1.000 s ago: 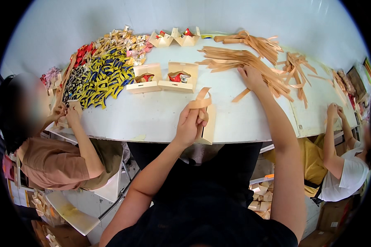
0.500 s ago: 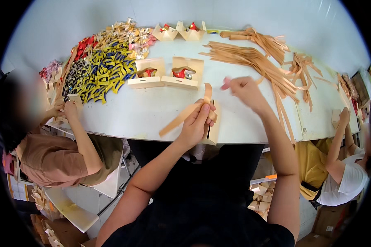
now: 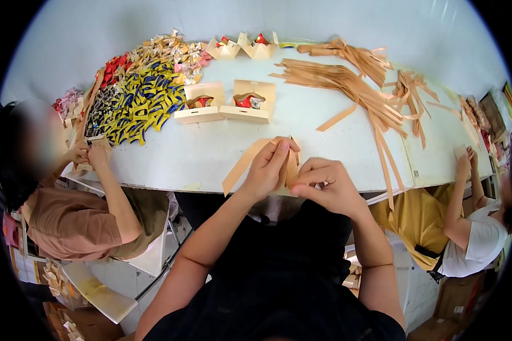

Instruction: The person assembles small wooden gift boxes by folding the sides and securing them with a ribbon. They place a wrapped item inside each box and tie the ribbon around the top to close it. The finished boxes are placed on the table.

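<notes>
At the table's near edge my left hand [image 3: 268, 169] is closed with thumb and fingers pinched on a tan ribbon [image 3: 242, 166]. One flat tail of it slants down to the left over the table. Another stretch of ribbon runs between my two hands, and there my right hand [image 3: 329, 186] is closed, its thumb and forefinger pinching at it. The small cream box under the ribbon is almost wholly hidden by my hands. Ahead of them stand two open cream boxes, a left one [image 3: 199, 116] and a right one [image 3: 245, 113], with red-wrapped pieces inside.
A heap of yellow and blue wrapped sweets [image 3: 145, 102] spreads at the left. Cut tan ribbons [image 3: 347, 79] lie in bundles at the right. Two more open boxes [image 3: 259, 49] stand at the back. Co-workers sit on both sides, a brown sleeve [image 3: 74, 221] left, a white one [image 3: 475, 250] right.
My right hand has come down and left from above the table to beside my left hand, at the ribbon. The upright ribbon loop over my left hand no longer shows.
</notes>
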{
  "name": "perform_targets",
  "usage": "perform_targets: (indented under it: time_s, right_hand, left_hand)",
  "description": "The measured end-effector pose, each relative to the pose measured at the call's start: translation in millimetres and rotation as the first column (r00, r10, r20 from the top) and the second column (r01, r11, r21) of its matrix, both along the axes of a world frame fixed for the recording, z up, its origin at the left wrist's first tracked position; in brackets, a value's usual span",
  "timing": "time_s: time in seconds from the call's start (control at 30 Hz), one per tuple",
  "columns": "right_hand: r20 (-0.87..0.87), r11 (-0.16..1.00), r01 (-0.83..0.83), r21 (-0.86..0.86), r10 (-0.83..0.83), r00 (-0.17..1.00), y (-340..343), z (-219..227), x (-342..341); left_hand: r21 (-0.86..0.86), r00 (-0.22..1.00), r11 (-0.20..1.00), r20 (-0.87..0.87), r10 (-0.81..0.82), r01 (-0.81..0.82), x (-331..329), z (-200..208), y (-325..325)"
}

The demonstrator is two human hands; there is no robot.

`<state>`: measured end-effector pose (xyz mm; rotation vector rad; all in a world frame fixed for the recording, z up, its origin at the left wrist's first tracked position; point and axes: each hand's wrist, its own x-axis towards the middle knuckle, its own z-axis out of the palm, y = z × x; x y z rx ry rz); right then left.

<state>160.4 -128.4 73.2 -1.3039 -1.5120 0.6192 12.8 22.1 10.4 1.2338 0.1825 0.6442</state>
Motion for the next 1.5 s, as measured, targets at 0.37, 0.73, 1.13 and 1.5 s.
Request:
perform_targets:
  time_s: [0.37,0.73,1.13,1.5]
  right_hand:
    - [-0.349,0.946,0.302,-0.12,-0.325,0.879,38.9,-49.7,-0.6]
    - [-0.346,0.913,0.364,-0.183,-0.406,0.846,47.3,-47.1,-13.1]
    - [-0.953,0.924,0.235,0.302,0.299,0.05,30.0,-65.5,-7.0]
    - [-0.605,0.85,0.524,0.049,-0.392,0.693,-4.5,-63.7,9.1]
  left_hand:
    - [0.327,0.99,0.935,0.058,0.125,-0.137,3.6,13.5,-11.0]
    - [0.195,0.937,0.918,0.123,0.327,-0.346,2.3,-7.8,-35.3]
    - [-0.53,0.913,0.834,0.398,0.087,0.152,-13.9,-36.8,6.1]
    - [0.0,0.778,0.781,0.079,0.623,-0.625,-58.9,-13.2,-20.8]
